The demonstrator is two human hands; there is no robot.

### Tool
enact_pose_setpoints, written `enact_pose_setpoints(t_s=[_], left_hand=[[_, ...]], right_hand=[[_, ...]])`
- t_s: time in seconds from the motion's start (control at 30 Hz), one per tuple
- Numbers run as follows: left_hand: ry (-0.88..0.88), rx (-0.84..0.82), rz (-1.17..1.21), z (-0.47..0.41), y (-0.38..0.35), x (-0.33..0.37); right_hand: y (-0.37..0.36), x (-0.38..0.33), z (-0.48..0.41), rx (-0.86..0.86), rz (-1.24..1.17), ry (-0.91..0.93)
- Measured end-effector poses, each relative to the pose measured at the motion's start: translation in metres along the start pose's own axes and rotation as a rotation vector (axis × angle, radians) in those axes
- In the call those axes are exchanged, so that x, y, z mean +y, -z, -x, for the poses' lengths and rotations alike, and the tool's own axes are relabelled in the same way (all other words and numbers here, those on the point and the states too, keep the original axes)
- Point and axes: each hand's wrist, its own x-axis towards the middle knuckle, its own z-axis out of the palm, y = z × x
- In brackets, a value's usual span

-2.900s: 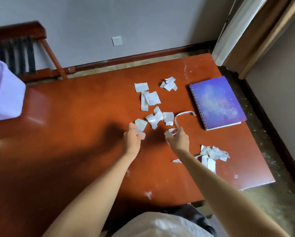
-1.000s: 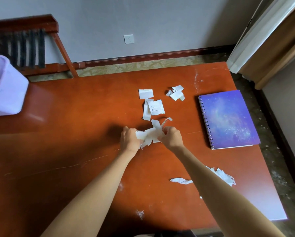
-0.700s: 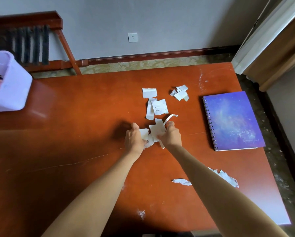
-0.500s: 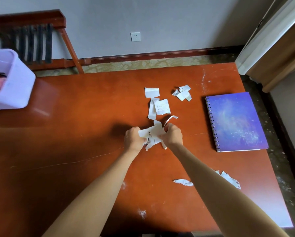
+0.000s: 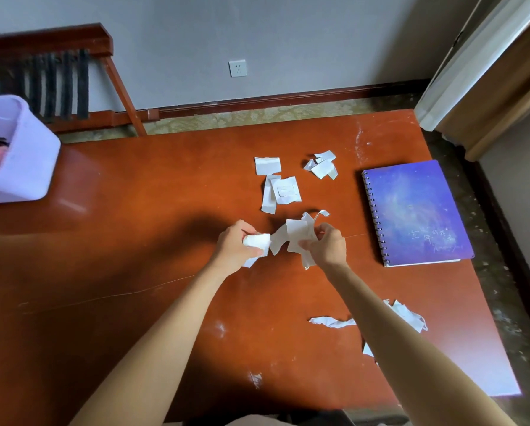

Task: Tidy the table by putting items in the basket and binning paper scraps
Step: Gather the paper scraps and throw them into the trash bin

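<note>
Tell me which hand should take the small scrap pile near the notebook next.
Probably the right hand: the small scrap pile lies on its side, toward the notebook. The left hand sits farther off. Both grip paper scraps.

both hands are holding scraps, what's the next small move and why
Probably merge the wad in the left hand into the bunch in the right hand, then reach for the loose scraps just beyond: both hands grip paper, and those pieces lie untouched.

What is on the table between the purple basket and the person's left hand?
Nothing. In the head view, the table between the basket and the left hand, which grips paper scraps, is bare wood in shadow.
</note>
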Motion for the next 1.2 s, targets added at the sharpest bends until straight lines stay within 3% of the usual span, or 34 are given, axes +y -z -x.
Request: enact_pose_setpoints(t_s=[0.13, 0.37, 0.5, 0.63, 0.77, 0.97, 1.2], left_hand=[[0.095, 0.006, -0.150, 0.001, -0.015, 0.001], [0.107, 0.082, -0.263, -0.003, -0.027, -0.003], [0.096, 0.139, -0.162, -0.008, -0.025, -0.009], [-0.044, 0.290, -0.069, -0.016, -0.029, -0.013], [-0.141, 0.217, -0.174, -0.013, -0.042, 0.006], [-0.107, 0.151, -0.337, -0.013, -0.062, 0.017], [-0.043, 0.281, -0.074, 0.003, -0.039, 0.006]], right_hand=[[0.003, 0.004, 0.003, 0.021, -0.021, -0.018], [0.006, 0.006, 0.005, 0.015, -0.019, -0.019], [0.010, 0.009, 0.005, 0.019, -0.022, -0.014], [0.015, 0.011, 0.004, 0.082, -0.016, 0.003], [0.013, 0.014, 0.004, 0.114, -0.020, 0.027], [0.014, 0.020, 0.007, 0.106, -0.011, 0.052], [0.014, 0.018, 0.014, 0.124, -0.004, 0.068]])
